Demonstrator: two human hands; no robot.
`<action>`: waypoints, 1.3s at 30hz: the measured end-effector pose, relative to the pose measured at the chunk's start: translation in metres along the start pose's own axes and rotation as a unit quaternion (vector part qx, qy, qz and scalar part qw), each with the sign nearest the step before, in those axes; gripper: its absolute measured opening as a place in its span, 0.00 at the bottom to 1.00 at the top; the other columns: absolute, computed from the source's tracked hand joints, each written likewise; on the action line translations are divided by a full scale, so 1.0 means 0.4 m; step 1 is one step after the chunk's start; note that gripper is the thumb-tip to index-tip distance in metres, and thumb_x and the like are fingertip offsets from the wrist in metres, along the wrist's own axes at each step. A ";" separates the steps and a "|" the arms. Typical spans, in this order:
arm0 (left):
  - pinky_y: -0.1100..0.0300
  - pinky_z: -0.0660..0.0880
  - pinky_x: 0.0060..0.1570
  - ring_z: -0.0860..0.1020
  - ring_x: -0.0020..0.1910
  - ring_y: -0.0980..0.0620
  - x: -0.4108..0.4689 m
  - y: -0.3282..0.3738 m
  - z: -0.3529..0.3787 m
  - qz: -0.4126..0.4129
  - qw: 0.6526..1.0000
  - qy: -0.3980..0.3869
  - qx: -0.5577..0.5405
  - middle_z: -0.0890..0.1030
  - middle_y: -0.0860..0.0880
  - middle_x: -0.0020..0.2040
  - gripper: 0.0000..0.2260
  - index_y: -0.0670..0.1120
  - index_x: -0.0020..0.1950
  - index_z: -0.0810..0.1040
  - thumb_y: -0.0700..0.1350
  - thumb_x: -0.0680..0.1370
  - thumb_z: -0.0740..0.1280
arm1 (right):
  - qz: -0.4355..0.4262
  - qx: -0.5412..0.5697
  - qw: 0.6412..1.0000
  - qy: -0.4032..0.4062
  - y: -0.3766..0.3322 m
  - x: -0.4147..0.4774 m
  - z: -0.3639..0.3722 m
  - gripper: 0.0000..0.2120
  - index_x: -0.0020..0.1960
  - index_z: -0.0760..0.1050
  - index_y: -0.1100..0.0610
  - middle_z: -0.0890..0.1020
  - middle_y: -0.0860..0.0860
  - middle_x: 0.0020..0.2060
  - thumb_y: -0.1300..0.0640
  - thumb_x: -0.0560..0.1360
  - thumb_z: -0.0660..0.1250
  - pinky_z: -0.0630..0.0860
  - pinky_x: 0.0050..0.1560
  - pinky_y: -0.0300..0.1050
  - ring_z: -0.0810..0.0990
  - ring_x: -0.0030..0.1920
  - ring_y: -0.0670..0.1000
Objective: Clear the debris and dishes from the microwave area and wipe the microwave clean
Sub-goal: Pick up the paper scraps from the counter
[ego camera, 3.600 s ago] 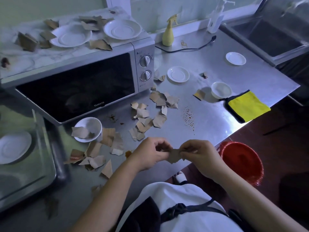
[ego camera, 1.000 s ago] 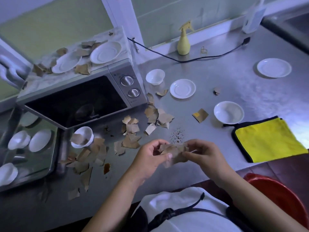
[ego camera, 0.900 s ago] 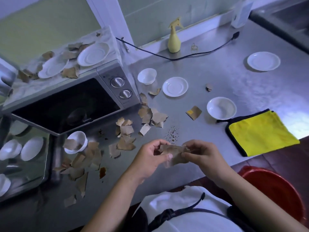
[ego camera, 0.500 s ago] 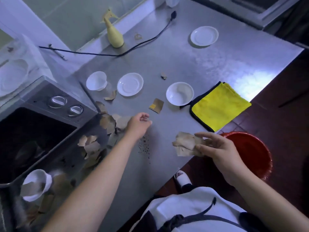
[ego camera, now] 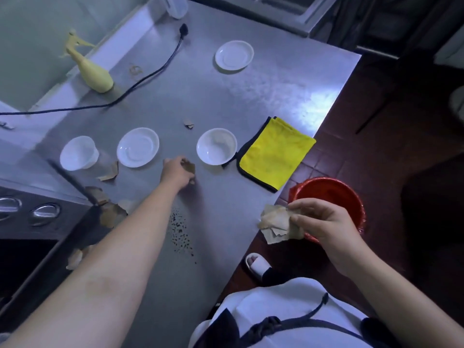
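- reaching across the counter [ego camera: 251,96], the left grip [ego camera: 178,169] is seen curled around a brown scrap [ego camera: 190,168], between a saucer [ego camera: 138,146] and a bowl [ego camera: 217,146].
- a wad of scraps [ego camera: 275,223] is pinched in the right grip [ego camera: 326,222], held at the counter edge just beside a red bin [ego camera: 331,194].
- loose scraps [ego camera: 111,216] are seen lying by the microwave [ego camera: 37,222] corner, and dark crumbs [ego camera: 180,232] are scattered beside the left forearm.
- a yellow cloth [ego camera: 276,149] is laid just right of the bowl.
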State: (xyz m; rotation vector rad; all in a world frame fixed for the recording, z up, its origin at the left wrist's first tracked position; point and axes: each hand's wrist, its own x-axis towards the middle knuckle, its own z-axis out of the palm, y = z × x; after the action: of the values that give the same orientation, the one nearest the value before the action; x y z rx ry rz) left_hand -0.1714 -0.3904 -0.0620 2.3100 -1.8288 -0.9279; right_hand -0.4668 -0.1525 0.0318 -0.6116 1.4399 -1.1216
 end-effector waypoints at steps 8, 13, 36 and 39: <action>0.51 0.78 0.46 0.81 0.45 0.42 -0.032 -0.033 -0.054 -0.005 1.000 0.022 -0.013 0.81 0.41 0.44 0.04 0.43 0.43 0.79 0.34 0.73 0.70 | 0.024 0.013 1.000 -0.011 -0.007 0.015 0.029 0.09 0.47 0.84 0.62 0.82 0.55 0.33 0.73 0.72 0.71 0.78 0.36 0.43 0.80 0.34 0.51; 0.64 0.72 0.32 0.76 0.31 0.54 -0.220 0.002 -0.129 -0.011 0.964 0.021 -0.266 0.82 0.50 0.37 0.06 0.47 0.44 0.80 0.38 0.73 0.75 | 0.059 0.052 0.997 0.009 -0.005 0.036 0.056 0.07 0.49 0.81 0.65 0.78 0.59 0.31 0.73 0.74 0.69 0.82 0.34 0.50 0.78 0.30 0.54; 0.48 0.79 0.44 0.78 0.35 0.52 -0.692 -0.039 -0.096 -0.046 0.865 0.162 -0.473 0.81 0.50 0.34 0.08 0.53 0.33 0.79 0.44 0.66 0.77 | 0.060 0.059 0.947 -0.308 -0.017 0.013 0.337 0.18 0.48 0.84 0.61 0.81 0.57 0.42 0.75 0.75 0.57 0.82 0.42 0.57 0.82 0.41 0.56; 0.50 0.78 0.42 0.78 0.38 0.51 -0.713 -0.048 -0.093 -0.031 0.855 0.177 -0.486 0.82 0.46 0.39 0.12 0.55 0.39 0.77 0.40 0.70 0.76 | 0.061 0.049 0.938 -0.339 -0.012 -0.006 0.348 0.10 0.49 0.84 0.60 0.82 0.55 0.41 0.71 0.76 0.66 0.83 0.41 0.54 0.83 0.41 0.55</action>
State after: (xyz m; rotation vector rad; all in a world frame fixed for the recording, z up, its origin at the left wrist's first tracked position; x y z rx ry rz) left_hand -0.1706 -0.1397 0.0800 1.7017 -0.8101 -1.0063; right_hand -0.3351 -0.1926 0.0526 -0.7347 0.8072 -0.7666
